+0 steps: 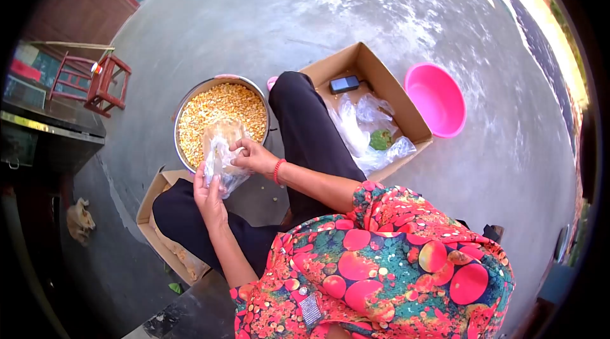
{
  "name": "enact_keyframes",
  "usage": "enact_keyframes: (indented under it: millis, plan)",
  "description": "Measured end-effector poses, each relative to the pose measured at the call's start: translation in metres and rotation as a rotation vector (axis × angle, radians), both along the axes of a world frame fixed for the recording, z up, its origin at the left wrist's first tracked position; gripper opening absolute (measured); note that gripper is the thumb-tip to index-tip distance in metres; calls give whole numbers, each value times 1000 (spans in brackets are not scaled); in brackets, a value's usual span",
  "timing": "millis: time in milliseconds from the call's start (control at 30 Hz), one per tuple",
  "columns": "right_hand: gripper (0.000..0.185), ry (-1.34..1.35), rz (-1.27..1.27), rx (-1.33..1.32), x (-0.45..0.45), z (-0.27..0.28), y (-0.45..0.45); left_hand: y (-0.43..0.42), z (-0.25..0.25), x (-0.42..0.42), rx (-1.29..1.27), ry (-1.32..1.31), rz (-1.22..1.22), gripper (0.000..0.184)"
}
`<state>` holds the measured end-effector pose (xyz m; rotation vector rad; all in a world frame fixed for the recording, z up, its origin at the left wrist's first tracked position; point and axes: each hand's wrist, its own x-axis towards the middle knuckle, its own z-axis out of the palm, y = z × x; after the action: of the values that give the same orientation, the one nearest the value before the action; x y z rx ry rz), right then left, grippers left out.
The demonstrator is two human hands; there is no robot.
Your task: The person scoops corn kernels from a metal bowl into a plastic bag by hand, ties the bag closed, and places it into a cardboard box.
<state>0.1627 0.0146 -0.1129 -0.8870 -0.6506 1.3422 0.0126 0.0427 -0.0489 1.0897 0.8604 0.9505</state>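
Between my two hands is a clear plastic bag [222,160], partly over the near edge of a round basin [271,120] full of yellow corn kernels [219,107]. My left hand [210,196] is closed on the bag's lower left side, fingers pointing up. The fingertips of my right hand [255,157], with a red bracelet [278,171] at the wrist, pinch the bag's right side. Whether anything is inside the bag is too unclear to tell.
Right of my knee, a cardboard box [394,101] holds a dark device [344,84], plastic bags [365,120] and something green. Beyond it stands a pink basin [436,100]. Another cardboard box [152,209] lies by my left leg. A red wooden chair [105,81] stands far left.
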Motion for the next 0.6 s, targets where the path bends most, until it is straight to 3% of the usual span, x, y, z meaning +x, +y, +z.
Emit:
enact_keyframes:
  millis: [67, 100, 133, 167, 200, 267, 333, 400, 467, 600]
  plan:
    - [43, -193, 78, -306, 9, 5, -3, -6, 2, -6, 41, 1, 10, 43]
    - [39, -361, 163, -307, 13, 9, -4, -9, 4, -10, 67, 5, 41, 40]
    - [39, -350, 151, -304, 14, 10, -5, -9, 5, -11, 93, 7, 72, 38]
    - [36, -407, 291, -253, 13, 11, -5, -14, 6, -10, 104, 89, 212, 30]
    - [32, -465, 430, -203, 13, 12, -4, -12, 4, -15, 110, 93, 198, 30]
    - [25, -415, 284, -76, -2, -2, -3, -9, -2, -38, 168, 221, 298, 24]
    - [24, -295, -64, 104, -4, 14, -5, -9, 5, -46, 206, 324, 321, 21]
    - [18, -369, -88, 103, 0, 36, -5, -10, 10, -47, 426, 490, 429, 20]
    - [12, -224, -219, 224, 0, 65, -5, -20, 34, -34, 545, 622, 463, 19]
    - [17, -554, -287, 347, 3, 106, -19, -25, 58, -16, 678, 605, 460, 18]
